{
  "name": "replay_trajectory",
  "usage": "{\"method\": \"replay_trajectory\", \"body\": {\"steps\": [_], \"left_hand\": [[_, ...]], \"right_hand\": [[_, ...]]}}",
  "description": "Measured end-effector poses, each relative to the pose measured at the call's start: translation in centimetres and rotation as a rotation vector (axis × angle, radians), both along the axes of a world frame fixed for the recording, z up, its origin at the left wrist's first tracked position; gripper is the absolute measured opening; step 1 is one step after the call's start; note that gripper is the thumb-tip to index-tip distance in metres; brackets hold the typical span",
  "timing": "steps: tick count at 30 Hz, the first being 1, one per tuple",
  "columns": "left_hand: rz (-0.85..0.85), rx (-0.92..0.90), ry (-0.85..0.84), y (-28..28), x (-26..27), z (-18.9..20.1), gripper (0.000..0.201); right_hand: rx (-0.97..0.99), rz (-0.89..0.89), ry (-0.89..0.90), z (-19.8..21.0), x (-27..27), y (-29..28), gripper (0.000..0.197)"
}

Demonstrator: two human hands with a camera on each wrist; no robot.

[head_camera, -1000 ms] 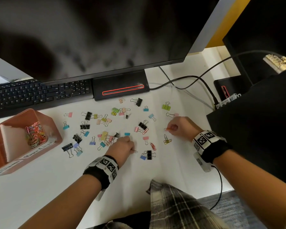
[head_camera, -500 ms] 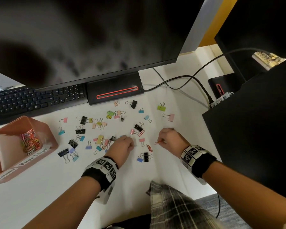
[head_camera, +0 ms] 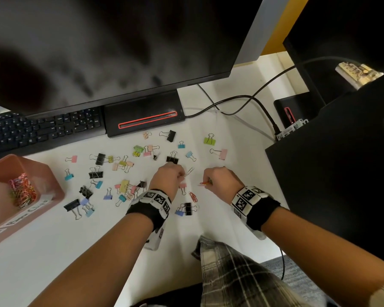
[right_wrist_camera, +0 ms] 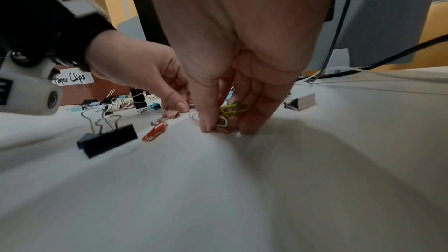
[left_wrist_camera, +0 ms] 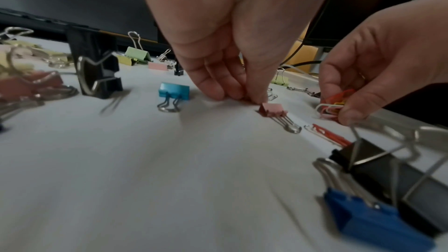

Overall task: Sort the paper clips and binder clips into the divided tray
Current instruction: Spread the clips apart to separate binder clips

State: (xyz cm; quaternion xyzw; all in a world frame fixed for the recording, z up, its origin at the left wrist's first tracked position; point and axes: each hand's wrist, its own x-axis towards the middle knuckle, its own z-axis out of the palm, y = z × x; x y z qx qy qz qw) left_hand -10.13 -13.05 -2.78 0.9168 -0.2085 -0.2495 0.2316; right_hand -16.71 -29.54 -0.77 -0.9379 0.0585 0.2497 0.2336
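Note:
My left hand [head_camera: 182, 173] is at mid-table with its fingertips down, pinching a pale paper clip [head_camera: 189, 171] against the white tabletop. It is just behind a small pink binder clip [left_wrist_camera: 272, 109]. My right hand [head_camera: 208, 181] is close beside it and holds a small bunch of red, yellow and white paper clips [right_wrist_camera: 230, 112] between thumb and fingers. A red paper clip [head_camera: 193, 196] lies loose in front of both hands. The pink tray [head_camera: 53, 185] stands at the left, with coloured paper clips [head_camera: 22, 191] in its labelled compartment.
Several coloured and black binder clips [head_camera: 120, 162] lie scattered between the tray and my hands. A black and a blue one [head_camera: 186, 209] are near my left wrist. A monitor base [head_camera: 142, 111], a keyboard [head_camera: 42, 129] and cables [head_camera: 242, 100] are behind. A black box [head_camera: 330, 173] stands at the right.
My left hand moved away from me, from beside the black and blue clips to the pale paper clip. My right hand took up the yellow clips and came in toward the left hand.

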Motion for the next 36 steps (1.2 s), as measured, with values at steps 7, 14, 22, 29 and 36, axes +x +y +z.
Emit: {"method": "replay_trajectory", "body": {"steps": [7, 14, 22, 29, 36], "left_hand": [[-0.151, 0.135, -0.087, -0.1, 0.6, -0.5, 0.009], [-0.157, 0.185, -0.023, 0.1, 0.7, -0.6, 0.017], [-0.156, -0.048, 0.043, 0.8, 0.5, 0.7, 0.008], [-0.669, 0.207, 0.077, -0.3, -1.3, 0.8, 0.037], [-0.658, 0.254, 0.029, 0.5, -1.9, -1.0, 0.038]], "right_hand": [[0.058, -0.062, 0.032, 0.0, 0.1, -0.1, 0.013], [0.102, -0.092, 0.024, -0.7, -0.3, -0.2, 0.009], [0.112, -0.111, 0.010, -0.9, -1.2, -1.0, 0.005], [0.180, -0.177, -0.075, -1.3, -0.4, -3.2, 0.004], [0.258, -0.078, -0.183, -1.8, 0.0, -2.4, 0.013]]}}
